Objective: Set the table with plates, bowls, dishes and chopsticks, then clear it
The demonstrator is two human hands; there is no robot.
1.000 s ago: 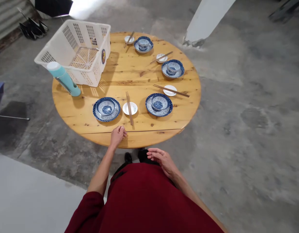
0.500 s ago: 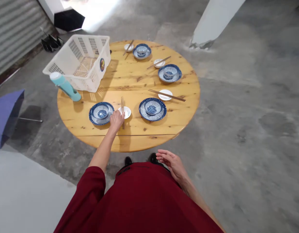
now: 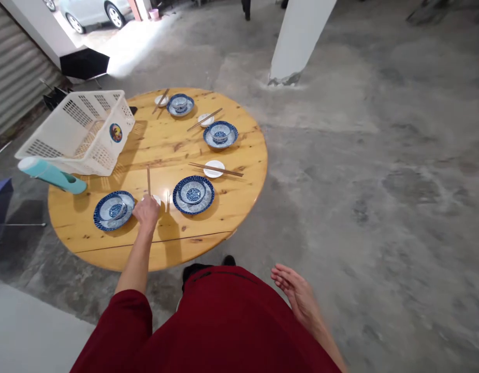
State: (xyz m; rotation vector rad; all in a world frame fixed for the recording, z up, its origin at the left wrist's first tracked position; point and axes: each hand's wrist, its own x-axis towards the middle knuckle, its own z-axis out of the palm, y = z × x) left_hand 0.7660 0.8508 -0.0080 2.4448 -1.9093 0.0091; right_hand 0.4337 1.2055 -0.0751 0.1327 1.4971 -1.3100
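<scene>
My left hand [image 3: 146, 211] is closed around a pair of brown chopsticks [image 3: 148, 181], whose far ends stick out past my fingers. It is over a small white dish [image 3: 157, 200], mostly hidden by the hand. Left of the hand sits a blue-patterned plate [image 3: 100, 216] with a bowl [image 3: 114, 209] on it. On the other side lies another blue-rimmed plate [image 3: 193, 210], also bearing a bowl [image 3: 192, 190]. My right hand [image 3: 295, 292] hangs over the floor beside my body, fingers loosely stretched and nothing in them.
On the round wooden table [image 3: 154, 142] stand a white plastic basket [image 3: 101, 150] and a turquoise bottle-like object [image 3: 55, 176]. Farther place settings hold plates, bowls, small dishes and chopsticks, like the pair [image 3: 216, 169] across one dish. A white pillar [image 3: 297, 44] rises beyond.
The view has swung, so the table appears farther left and lower. The chopsticks at my left hand have shifted from the dish's middle toward its left side. My right hand stays free.
</scene>
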